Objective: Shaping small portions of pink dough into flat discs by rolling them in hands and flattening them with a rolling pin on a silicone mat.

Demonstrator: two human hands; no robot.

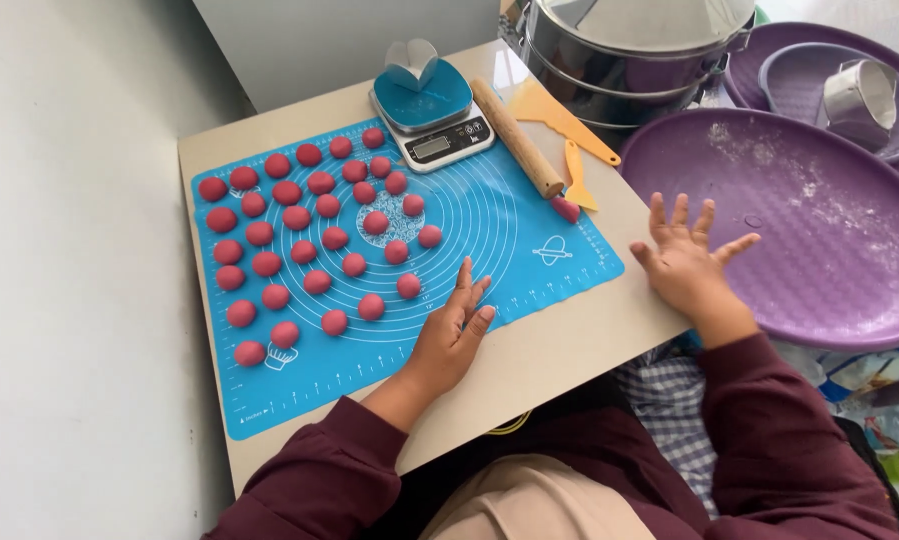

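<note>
Left hand (456, 325): flat, empty, on blue mat (529, 215); dough balls (319, 235) at ten o'clock. Right hand (687, 262): spread, empty, by floured purple tray (819, 240).

The mat (389, 270) lies on the table (569, 340), with dough balls (309, 230) spread over its 9 o'clock half and the scale (431, 118) at its 12 o'clock edge. The rolling pin (516, 137) lies just at 3 o'clock of the scale, two scrapers (569, 135) beside it. The tray (819, 230) sits at 3 o'clock of the table, steamer pots (629, 50) at 12 o'clock of it.
</note>
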